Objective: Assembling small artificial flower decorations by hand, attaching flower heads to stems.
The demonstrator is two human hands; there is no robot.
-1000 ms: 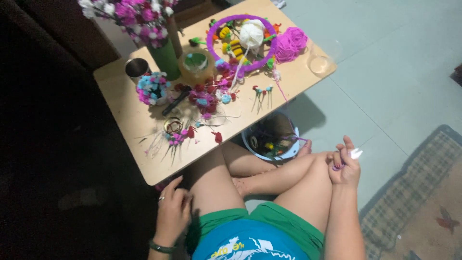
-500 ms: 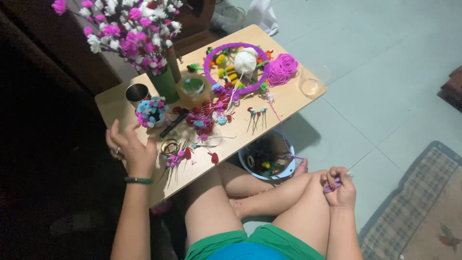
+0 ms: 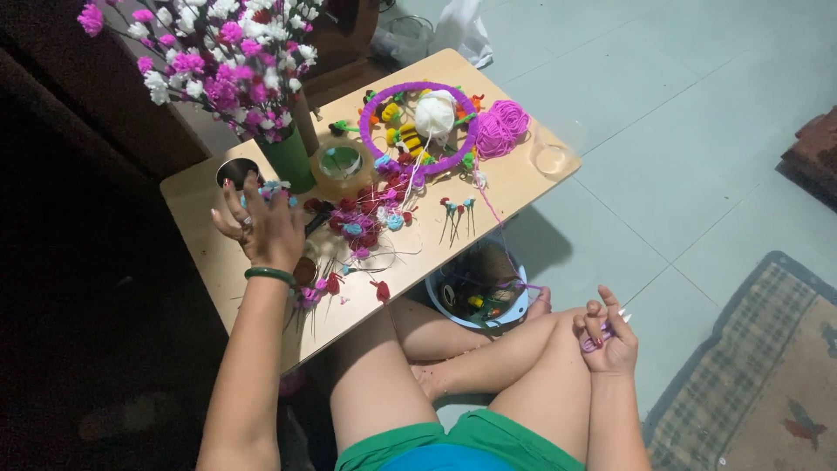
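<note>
Head view of a seated person at a low table. The left hand [image 3: 261, 225], wearing a green bangle, reaches over the small light-wood table [image 3: 200, 253] with fingers spread above a little cluster of blue and white miniature flowers [image 3: 272, 187]; it touches or nearly touches them, and whether it grips anything cannot be told from this angle. The cluster lies at the table's far left, just beside a dark round cup [image 3: 234, 171] and the green vase [image 3: 290, 159] of pink and white artificial blossoms.

The right hand [image 3: 608, 336] rests on the raised knee, well apart from the table, its fingers pinched on a small purple-and-white piece [image 3: 602, 342], probably a short stem of yarn work.

Nearby on the table lie loose red and pink miniature flowers on thin wire stems [image 3: 366, 218], a roll of clear tape [image 3: 340, 164], a purple hoop [image 3: 418, 131] round a white yarn ball [image 3: 434, 113], and pink yarn [image 3: 501, 126]. A blue basket [image 3: 475, 296] stands on the floor below.

Risk: the reaching forearm could sweep wire stems off the near edge, or the hand could knock the top-heavy vase.
</note>
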